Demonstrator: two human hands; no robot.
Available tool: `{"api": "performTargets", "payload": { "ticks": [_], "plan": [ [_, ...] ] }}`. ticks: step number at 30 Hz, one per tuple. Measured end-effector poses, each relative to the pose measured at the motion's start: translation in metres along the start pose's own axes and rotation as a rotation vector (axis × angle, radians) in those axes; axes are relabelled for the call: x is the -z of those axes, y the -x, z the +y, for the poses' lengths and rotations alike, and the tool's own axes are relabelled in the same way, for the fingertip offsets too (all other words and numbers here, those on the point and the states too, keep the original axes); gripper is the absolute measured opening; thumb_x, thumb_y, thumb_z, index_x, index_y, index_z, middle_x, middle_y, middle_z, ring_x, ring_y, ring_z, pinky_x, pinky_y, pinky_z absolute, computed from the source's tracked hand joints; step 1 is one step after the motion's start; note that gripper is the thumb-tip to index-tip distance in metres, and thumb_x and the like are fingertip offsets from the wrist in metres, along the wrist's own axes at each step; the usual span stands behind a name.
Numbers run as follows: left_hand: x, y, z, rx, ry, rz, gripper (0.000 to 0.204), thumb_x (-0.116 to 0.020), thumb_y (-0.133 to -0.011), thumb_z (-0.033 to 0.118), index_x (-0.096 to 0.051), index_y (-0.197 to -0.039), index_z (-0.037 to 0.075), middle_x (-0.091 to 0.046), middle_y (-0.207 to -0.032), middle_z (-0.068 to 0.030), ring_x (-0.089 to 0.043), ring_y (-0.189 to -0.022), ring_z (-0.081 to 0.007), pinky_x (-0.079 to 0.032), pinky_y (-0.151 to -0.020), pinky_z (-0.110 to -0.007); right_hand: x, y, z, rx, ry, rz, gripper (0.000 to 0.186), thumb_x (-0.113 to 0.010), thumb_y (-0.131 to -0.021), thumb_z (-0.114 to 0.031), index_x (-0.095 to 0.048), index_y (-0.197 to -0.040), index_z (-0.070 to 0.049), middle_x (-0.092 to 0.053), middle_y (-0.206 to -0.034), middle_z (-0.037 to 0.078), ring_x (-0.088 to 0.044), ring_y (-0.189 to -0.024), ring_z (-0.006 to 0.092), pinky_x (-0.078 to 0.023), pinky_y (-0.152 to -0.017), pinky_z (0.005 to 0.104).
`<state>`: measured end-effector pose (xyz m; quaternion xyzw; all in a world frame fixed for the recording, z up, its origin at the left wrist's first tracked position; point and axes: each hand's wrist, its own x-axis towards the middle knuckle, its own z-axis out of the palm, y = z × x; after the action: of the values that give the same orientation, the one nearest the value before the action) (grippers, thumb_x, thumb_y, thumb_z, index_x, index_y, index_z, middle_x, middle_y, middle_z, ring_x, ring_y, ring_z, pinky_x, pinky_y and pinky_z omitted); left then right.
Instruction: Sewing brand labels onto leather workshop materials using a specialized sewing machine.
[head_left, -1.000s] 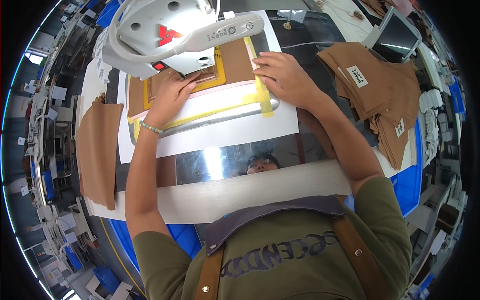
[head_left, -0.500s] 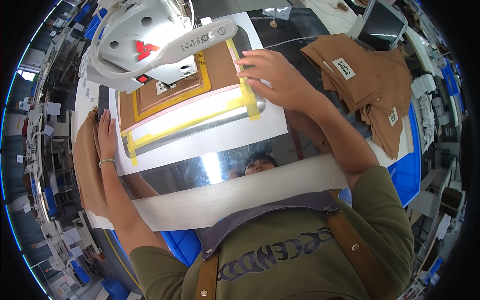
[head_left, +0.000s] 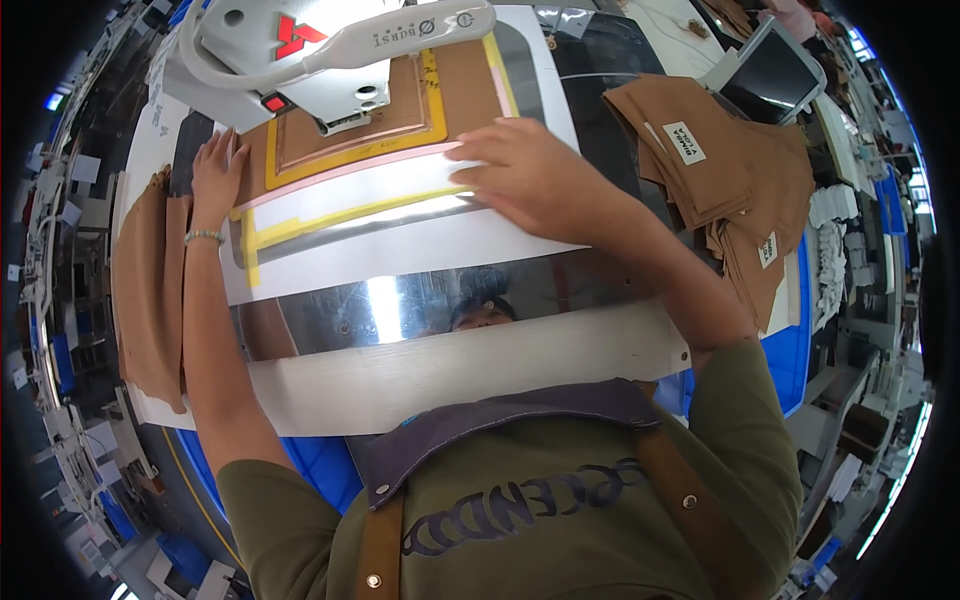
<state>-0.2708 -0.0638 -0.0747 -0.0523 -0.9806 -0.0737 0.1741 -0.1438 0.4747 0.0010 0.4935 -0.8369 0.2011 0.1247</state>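
Observation:
A brown fabric piece (head_left: 473, 92) lies under the head of a white industrial sewing machine (head_left: 340, 75), inside a yellow-edged clamp frame (head_left: 436, 120). Pink and yellow tape strips border the fabric on a white backing sheet (head_left: 350, 205). At the fabric's left side, my left hand (head_left: 215, 178) rests with its fingers stretched forward and slightly apart. My right hand (head_left: 530, 178) is over the near right corner, fingers extended and pointing left, touching or just above the taped edge. Neither hand grips anything visible. Part of the fabric is hidden beneath the machine head.
Brown fabric pieces with white labels (head_left: 690, 165) are stacked at the right. More brown fabric (head_left: 150, 290) hangs at the table's left edge. A shiny metal plate (head_left: 430, 300) spans the near side. A dark screen (head_left: 770, 72) stands far right, and blue bins (head_left: 793, 355) sit below.
My right hand has shifted from the fabric's right edge to its near corner. My left hand has slid forward along the left side. The whole view has moved slightly.

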Motion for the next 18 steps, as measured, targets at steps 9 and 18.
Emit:
{"api": "performTargets", "payload": {
  "ticks": [9, 18],
  "plan": [
    [-0.009, 0.002, 0.104, -0.045, -0.119, -0.096, 0.046, -0.049, -0.110, 0.051, -0.069, -0.141, 0.022, -0.068, -0.143, -0.0125, -0.057, -0.134, -0.0436, -0.042, -0.113, -0.060, -0.049, -0.035, -0.010, -0.134, 0.078, 0.085, 0.015, -0.074, -0.093, -0.016, -0.072, -0.100, -0.002, -0.068, -0.099, 0.010, -0.065, -0.100, 0.0280, -0.051, -0.090, 0.0420],
    [-0.030, -0.004, 0.184, -0.011, 0.154, 0.088, 0.022, -0.074, -0.084, 0.016, -0.080, -0.102, 0.005, -0.077, -0.100, -0.0204, -0.069, -0.104, -0.0451, -0.054, -0.093, -0.052, -0.017, -0.025, 0.013, -0.390, 0.021, -0.181, 0.022, -0.078, -0.093, -0.018, -0.072, -0.106, -0.001, -0.067, -0.111, 0.015, -0.067, -0.109, 0.0329, -0.055, -0.094, 0.0448]
  ]
}}
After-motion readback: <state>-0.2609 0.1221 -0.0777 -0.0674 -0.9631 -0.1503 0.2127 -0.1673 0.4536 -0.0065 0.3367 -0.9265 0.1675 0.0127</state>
